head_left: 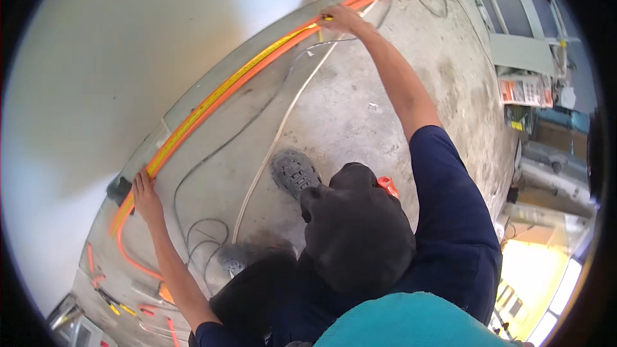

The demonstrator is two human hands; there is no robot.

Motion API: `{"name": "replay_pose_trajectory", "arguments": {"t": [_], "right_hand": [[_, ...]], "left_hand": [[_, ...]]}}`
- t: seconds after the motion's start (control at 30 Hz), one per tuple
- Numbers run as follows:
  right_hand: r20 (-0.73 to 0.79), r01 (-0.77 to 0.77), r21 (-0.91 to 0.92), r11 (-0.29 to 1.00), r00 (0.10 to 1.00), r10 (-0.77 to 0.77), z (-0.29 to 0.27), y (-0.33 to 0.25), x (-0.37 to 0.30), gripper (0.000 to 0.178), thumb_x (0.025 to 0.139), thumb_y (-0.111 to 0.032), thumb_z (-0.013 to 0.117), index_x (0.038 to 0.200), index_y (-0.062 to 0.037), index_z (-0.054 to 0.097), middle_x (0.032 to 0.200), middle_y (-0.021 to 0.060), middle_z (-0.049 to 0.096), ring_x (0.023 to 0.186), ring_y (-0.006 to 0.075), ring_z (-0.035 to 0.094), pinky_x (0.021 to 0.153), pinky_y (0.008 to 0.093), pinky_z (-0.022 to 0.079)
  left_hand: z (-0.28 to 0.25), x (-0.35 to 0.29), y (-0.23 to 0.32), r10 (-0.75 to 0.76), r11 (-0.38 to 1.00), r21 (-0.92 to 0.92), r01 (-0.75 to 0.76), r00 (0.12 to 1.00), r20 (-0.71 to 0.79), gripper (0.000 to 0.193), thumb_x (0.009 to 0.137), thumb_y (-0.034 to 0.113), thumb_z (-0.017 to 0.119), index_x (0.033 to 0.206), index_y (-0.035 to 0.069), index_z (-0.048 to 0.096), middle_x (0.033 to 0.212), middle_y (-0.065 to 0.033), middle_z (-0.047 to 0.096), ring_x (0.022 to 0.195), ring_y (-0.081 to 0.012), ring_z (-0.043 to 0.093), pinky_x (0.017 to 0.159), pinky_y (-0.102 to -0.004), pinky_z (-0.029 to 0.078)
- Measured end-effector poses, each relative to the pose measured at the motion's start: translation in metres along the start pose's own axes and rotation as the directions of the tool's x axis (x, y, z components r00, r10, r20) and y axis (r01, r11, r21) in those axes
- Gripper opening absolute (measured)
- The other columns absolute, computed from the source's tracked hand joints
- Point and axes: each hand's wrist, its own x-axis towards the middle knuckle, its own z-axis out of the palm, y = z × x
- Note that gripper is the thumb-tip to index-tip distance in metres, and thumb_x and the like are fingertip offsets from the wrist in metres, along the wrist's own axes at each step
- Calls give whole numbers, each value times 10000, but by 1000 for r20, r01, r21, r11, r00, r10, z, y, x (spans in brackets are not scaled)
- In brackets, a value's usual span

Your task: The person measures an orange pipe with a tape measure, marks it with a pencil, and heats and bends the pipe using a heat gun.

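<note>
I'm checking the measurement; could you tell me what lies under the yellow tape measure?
The orange conduit runs beneath and beside the tape measure along the wall base. Both hands, left and right, cover its ends.

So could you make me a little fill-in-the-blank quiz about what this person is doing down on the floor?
1. The left hand and right hand stretch a yellow ____ along the wall's base.
2. The tube running beside it is coloured ____.
3. The floor looks like bare ____.
4. Between the arms rests a grey ____.

Missing words: tape measure; orange; concrete; shoe.
</note>
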Motion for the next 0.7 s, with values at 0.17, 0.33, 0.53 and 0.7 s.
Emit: {"name": "replay_pose_trajectory", "arguments": {"t": [0.17, 0.33, 0.53, 0.7], "right_hand": [[57, -47, 8, 999, 997, 47, -18, -3, 3, 445, 868, -503, 608, 1132, -173, 747, 1084, 117, 741, 1096, 353, 654, 958, 463, 515], [103, -36, 2, 999, 994, 35, -31, -3, 12, 458, 863, -516, 604, 1130, -171, 744, 1082, 121, 740, 1087, 351, 661, 961, 462, 516], [228, -84, -1, 997, 970, 82, -28, 5, 24, 482, 856, -531, 606, 1137, -164, 742, 1095, 129, 739, 1076, 359, 676, 930, 461, 534], [249, 30, 9, 1000, 968, -31, -40, 5, 29, 423, 833, -466, 636, 1057, -124, 745, 923, 145, 729, 905, 325, 687, 802, 441, 529]], "left_hand": [[20, 1, 9, -84, 994, -68, 80, 995, -53, 550, 992, 89, 561, 1531, 116, 458, 1452, -165, 557, 1354, -422, 497, 1094, -484, 459], [14, 1, 20, -90, 994, -71, 85, 993, -71, 668, 956, 5, 496, 1595, 142, 360, 1568, -198, 419, 1440, -452, 387, 1177, -526, 371], [7, 0, 28, -59, 997, -52, 56, 997, -56, 745, 924, -35, 470, 1624, 155, 303, 1611, -214, 346, 1466, -491, 326, 1211, -557, 309], [24, -4, 25, -79, 996, -40, 76, 994, -80, 764, 911, -52, 472, 1625, 160, 302, 1634, -215, 314, 1485, -489, 295, 1221, -567, 281]]}}
